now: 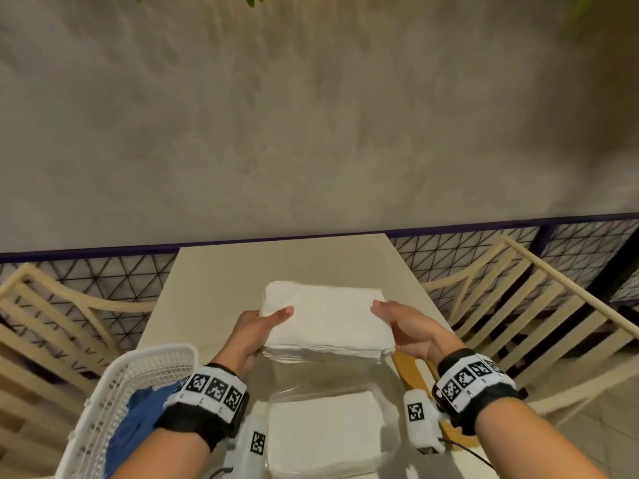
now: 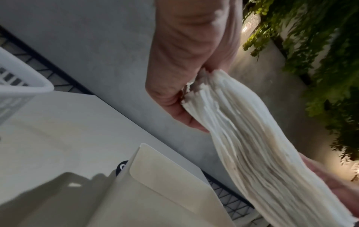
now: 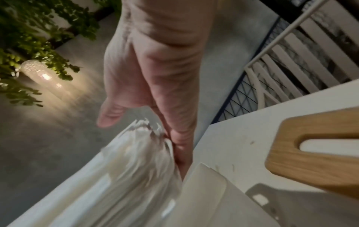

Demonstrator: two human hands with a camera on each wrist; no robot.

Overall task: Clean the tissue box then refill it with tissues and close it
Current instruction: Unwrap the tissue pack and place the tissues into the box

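Observation:
Both hands hold a thick stack of white tissues (image 1: 325, 319) level above the table. My left hand (image 1: 269, 326) grips its left edge, thumb on top, and my right hand (image 1: 390, 323) grips its right edge the same way. Right under the stack stands the translucent tissue box (image 1: 325, 375), open at the top. Its wooden lid (image 1: 411, 371), with a slot, lies on the table to the right. The left wrist view shows my left hand (image 2: 174, 92) pinching the stack (image 2: 262, 145) over the box wall (image 2: 155, 184). In the right wrist view are the stack (image 3: 136, 169) and the lid (image 3: 310, 153).
A white plastic basket (image 1: 138, 368) with a blue cloth (image 1: 138, 420) stands at the near left. More tissues in a clear wrapper (image 1: 325, 433) lie nearest me. Cream slatted chairs (image 1: 536, 305) flank the narrow table (image 1: 276, 264), with a wall behind.

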